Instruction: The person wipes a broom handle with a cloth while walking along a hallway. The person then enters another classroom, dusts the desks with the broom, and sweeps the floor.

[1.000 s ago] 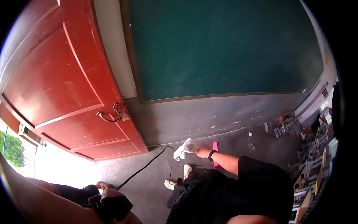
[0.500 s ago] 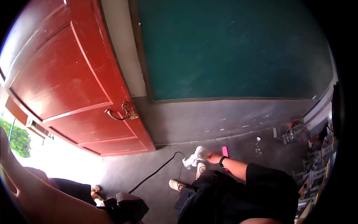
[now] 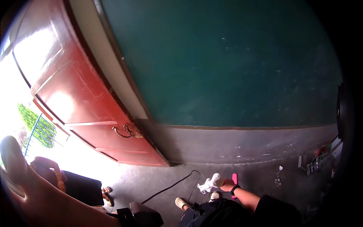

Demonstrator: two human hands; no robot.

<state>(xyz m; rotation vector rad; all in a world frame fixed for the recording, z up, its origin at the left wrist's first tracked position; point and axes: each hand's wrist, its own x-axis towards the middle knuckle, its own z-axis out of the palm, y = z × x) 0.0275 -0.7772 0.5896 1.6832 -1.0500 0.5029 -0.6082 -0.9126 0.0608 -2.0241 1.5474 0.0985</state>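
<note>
My right hand, with a black band on its wrist, is closed around a white bundle that looks like cloth or stringy yarn. Loose ends hang off its left side, above the floor near my beige clogs. Just behind the wrist shows a narrow pink thing; whether it touches my hand I cannot tell. My left hand is raised very close to the camera at the left edge. One blurred digit points upward, and the other fingers are mostly cut off.
A red door with a handle and chain stands open beside a green chalkboard. Another person is near the bright doorway. A black cable runs across the floor from a dark box-shaped thing. Stacked items stand at right.
The view has tilted upward and turned, so the door, floor and my right hand sit lower in it. The white bundle stays in my right hand. More of my raised left digit shows.
</note>
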